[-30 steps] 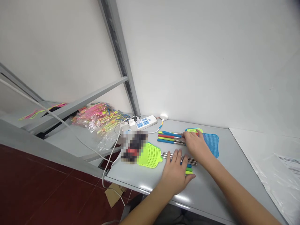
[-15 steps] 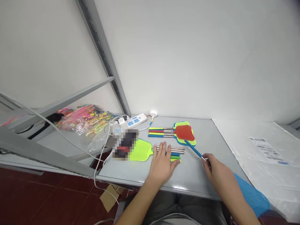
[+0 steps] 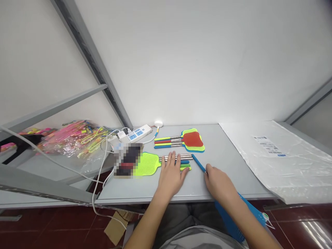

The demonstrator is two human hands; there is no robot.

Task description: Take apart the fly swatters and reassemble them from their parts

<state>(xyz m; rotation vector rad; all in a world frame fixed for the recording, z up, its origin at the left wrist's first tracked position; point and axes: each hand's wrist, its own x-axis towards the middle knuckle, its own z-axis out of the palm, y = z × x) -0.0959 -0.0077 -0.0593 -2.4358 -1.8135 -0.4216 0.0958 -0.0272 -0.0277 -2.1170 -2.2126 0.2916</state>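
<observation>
My right hand [image 3: 220, 183] grips a blue fly swatter [image 3: 199, 163] by its metal shaft; the handle tip points up-left near the metal rods, and the blue mesh head hangs past the table edge, partly behind my forearm. My left hand [image 3: 170, 178] lies flat, fingers stretched out, across a row of fly swatters [image 3: 149, 164] with a yellow-green head at the left. Blue and green handles and bare metal shafts show beyond its fingers. Just behind lies a second bunch of fly swatters [image 3: 193, 140], a red head on top of yellow-green and blue ones.
A power strip [image 3: 140, 133] with plugs and white cables stands at the back left, beside a blurred-out item [image 3: 128, 160]. Plastic bags of colourful items [image 3: 77, 138] lie on the left shelf. A white plastic package [image 3: 261, 166] covers the table's right side.
My right hand has moved left and the blue swatter's handle tip has come down beside the metal shafts under my left hand. My left hand stays in place; the view has turned right.
</observation>
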